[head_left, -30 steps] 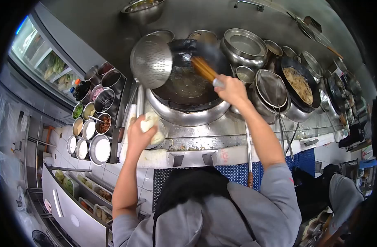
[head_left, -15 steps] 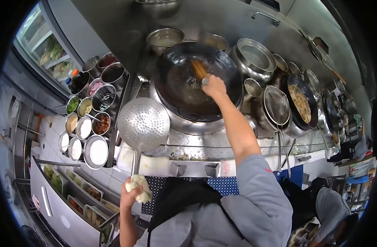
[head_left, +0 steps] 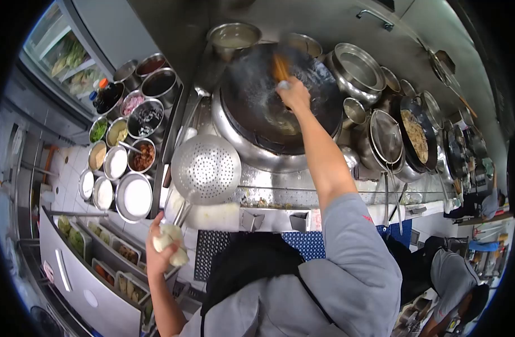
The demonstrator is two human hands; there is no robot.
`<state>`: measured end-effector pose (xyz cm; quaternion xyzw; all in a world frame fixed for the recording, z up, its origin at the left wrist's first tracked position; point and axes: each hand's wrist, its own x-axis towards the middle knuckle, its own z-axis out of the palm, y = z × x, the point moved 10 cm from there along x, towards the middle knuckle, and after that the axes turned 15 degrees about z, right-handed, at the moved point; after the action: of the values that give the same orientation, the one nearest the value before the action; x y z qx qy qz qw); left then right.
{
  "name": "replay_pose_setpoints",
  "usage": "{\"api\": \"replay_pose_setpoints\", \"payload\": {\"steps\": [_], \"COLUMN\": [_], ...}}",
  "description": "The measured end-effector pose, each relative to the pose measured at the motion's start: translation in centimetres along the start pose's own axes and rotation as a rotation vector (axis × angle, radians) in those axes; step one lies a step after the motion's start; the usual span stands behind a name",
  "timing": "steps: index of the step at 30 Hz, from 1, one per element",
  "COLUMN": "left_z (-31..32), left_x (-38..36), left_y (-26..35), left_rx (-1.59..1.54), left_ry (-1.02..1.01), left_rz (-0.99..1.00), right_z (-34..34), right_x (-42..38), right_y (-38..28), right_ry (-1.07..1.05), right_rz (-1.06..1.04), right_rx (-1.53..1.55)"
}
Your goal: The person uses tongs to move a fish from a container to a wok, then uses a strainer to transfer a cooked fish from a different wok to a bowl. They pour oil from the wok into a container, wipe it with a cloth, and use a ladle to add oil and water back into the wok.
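Note:
My right hand (head_left: pixel 294 94) is closed round a wok brush (head_left: pixel 280 68) with brownish-orange bristles, blurred by motion. The bristles are over the far side of a large black wok (head_left: pixel 249 115), which holds some murky liquid and sits on a round steel burner ring. At lower left, my left hand (head_left: pixel 158 250) grips a cream cloth (head_left: pixel 171 242) wrapped about the handle of a perforated skimmer (head_left: pixel 207 170). The skimmer's round, holed bowl is up in front of the stove, left of the wok.
Metal pots of seasonings (head_left: pixel 135 196) crowd the left side, above an open drawer (head_left: pixel 89 275) of vegetables. Right of the wok are steel pots (head_left: pixel 358 67), a strainer (head_left: pixel 388 137) and a pan of food (head_left: pixel 416 135). A co-worker (head_left: pixel 451 278) bends at lower right.
My right hand and the brush have moved up toward the wok's far side. The view has shifted slightly. My left hand with the skimmer sits a little lower relative to the stove.

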<state>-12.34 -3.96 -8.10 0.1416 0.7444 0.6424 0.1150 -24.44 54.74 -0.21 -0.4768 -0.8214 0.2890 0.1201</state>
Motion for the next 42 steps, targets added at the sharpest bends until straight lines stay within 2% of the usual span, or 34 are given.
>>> {"api": "replay_pose_setpoints", "payload": {"steps": [3,5,7,9,11,12,13,15,18,20,21,23,26,28,30,31,32,34,36,38,39,40,41,42], "left_z": [1.9,2.5,5.5,11.5,16.8,20.3,23.6,28.8,31.7,33.2,33.7,34.8,35.3,35.5,35.6,35.7,35.7,35.0,34.0,32.8,31.9,30.5,29.1,27.6], "left_x": [-0.1,-0.6,0.5,3.4,7.1,10.1,12.9,15.5,18.5,19.4,19.9,17.8,16.5,16.8,17.3,16.9,16.8,17.1,16.9,17.0,16.8,16.1,15.5,15.4], "left_y": [2.5,1.3,1.6,2.8,2.0,0.4,-0.4,0.9,1.7,0.0,-1.1,1.4,3.3,2.8,2.9,2.7,2.3,2.0,2.9,4.5,5.2,6.3,7.8,8.5], "left_rx": [-0.358,-0.404,-0.512,-0.578,-0.442,-0.426,-0.412,-0.408,-0.311,-0.414,-0.468,-0.610,-0.627,-0.614,-0.622,-0.624,-0.619,-0.529,-0.509,-0.531,-0.542,-0.538,-0.548,-0.528], "left_ry": [0.232,0.318,0.355,0.128,0.177,0.077,-0.018,-0.153,-0.098,-0.066,-0.043,-0.025,-0.002,-0.012,-0.021,-0.025,0.020,0.064,0.075,0.038,0.024,0.058,0.032,0.012], "left_rz": [-0.104,-0.129,-0.176,-0.230,-0.260,-0.225,-0.187,-0.354,-0.435,-0.477,-0.496,-0.489,-0.540,-0.541,-0.526,-0.528,-0.561,-0.505,-0.418,-0.347,-0.318,-0.322,-0.305,-0.275], "right_z": [0.8,-0.2,-3.4,-7.3,-8.6,-8.0,-8.0,-5.7,-5.0,-6.5,-7.8,-10.1,-9.2,-6.8,-2.3,-0.5,1.0,0.3,-1.0,-5.2,-8.0,-10.7,-12.9,-16.8], "right_x": [-6.2,-11.6,-14.4,-14.8,-11.7,-9.0,-8.1,-5.9,-9.7,-12.4,-12.6,-12.2,-3.5,1.7,3.7,2.3,-0.3,-4.8,-8.5,-12.1,-13.0,-12.9,-12.2,-12.5], "right_y": [-3.1,-1.9,0.1,2.2,3.5,4.4,3.7,4.5,3.9,4.3,5.0,5.2,5.6,3.8,1.4,-0.1,-1.0,-2.8,-1.6,1.1,3.1,6.0,8.1,9.8], "right_ry": [-0.332,-0.549,-0.373,-0.401,-0.259,-0.213,-0.168,-0.174,-0.236,-0.262,-0.272,-0.299,-0.085,-0.052,-0.107,-0.128,-0.169,-0.234,-0.276,-0.516,-0.567,-0.602,-0.602,-0.592], "right_rz": [0.001,-0.062,-0.521,-0.456,-0.414,-0.338,-0.353,-0.266,-0.390,-0.534,-0.499,-0.437,-0.361,-0.244,-0.205,-0.184,-0.191,-0.237,-0.338,-0.412,-0.420,-0.337,-0.434,-0.269], "right_rx": [0.097,-0.049,-0.227,-0.550,-0.713,-0.718,-0.671,-0.574,-0.504,-0.521,-0.625,-0.830,-0.821,-0.623,-0.203,-0.095,-0.136,-0.186,-0.220,-0.312,-0.320,-0.301,-0.334,-0.335]}}
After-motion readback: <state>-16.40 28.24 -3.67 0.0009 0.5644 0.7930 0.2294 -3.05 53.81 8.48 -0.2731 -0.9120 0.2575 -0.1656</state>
